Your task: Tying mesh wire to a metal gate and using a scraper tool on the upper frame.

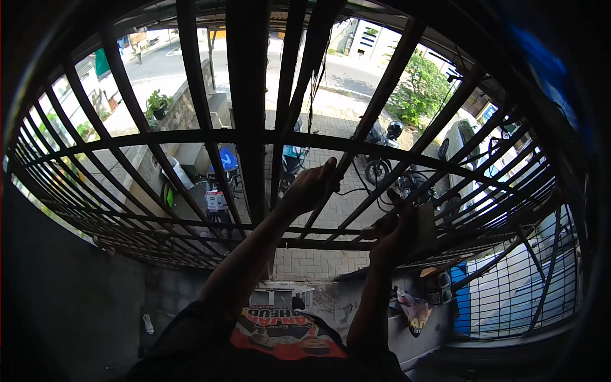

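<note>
My left hand (pixel 312 186) is raised in front of a metal grille (pixel 254 134), its fingers closed beside a slanting bar. What they pinch is too dark to make out. A thin dark cable (pixel 363 189) loops between this hand and my right one. My right hand (pixel 396 234), lower and farther right, is closed around a dull, box-shaped object (pixel 425 228). Shadow hides its details and most of the right fingers. Both hands are close to the grille's lower crossbars.
Beyond the bars, motorcycles (pixel 379 169) are parked on paving (pixel 334 172), with a low wall (pixel 146 169) at left and a green bush (pixel 417 89) at right. A wire-mesh panel (pixel 522 286) stands at lower right. Dark strands (pixel 314 89) hang by the upper bars.
</note>
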Demonstrator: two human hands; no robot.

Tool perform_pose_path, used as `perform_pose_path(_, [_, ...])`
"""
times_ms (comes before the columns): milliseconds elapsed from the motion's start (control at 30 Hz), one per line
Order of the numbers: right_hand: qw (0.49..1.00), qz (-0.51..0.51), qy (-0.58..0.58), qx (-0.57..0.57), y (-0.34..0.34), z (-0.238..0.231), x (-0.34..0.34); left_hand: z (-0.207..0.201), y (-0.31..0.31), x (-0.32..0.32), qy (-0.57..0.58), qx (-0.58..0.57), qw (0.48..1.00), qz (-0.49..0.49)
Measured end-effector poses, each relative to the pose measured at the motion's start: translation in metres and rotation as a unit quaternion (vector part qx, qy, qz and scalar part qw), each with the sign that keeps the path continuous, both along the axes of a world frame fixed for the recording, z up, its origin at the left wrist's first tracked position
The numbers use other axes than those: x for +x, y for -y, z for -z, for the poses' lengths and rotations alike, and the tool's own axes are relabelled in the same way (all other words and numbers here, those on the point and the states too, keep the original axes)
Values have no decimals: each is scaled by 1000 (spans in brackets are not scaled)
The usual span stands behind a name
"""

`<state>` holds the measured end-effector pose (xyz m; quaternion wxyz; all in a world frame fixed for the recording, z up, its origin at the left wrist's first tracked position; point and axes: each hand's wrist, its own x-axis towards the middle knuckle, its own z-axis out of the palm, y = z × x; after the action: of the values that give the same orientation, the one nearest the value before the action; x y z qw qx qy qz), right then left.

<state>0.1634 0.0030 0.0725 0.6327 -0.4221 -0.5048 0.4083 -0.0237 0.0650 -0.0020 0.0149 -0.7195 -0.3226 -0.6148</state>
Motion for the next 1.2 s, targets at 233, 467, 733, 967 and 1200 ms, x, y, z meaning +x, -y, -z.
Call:
perform_pose_path(233, [992,3,-125,-17,0,37,70,-33,27,5,158,-290,942,69])
perform_pose_path(467, [954,28,-292,-65,-2,66,81,-70,93,44,208,-201,957,24])
perform_pose_path(733, [927,-42,-365,-72,-14,93,68,-84,93,75,-151,-170,962,-152])
perform_pose_path(967, [940,-22,-339,-40,-19,84,87,-136,125,32,16,-89,987,-130])
perform_pose_path(1200, [908,115,-380,-133,-23,162,157,-154,74,24,-21,-61,969,-240])
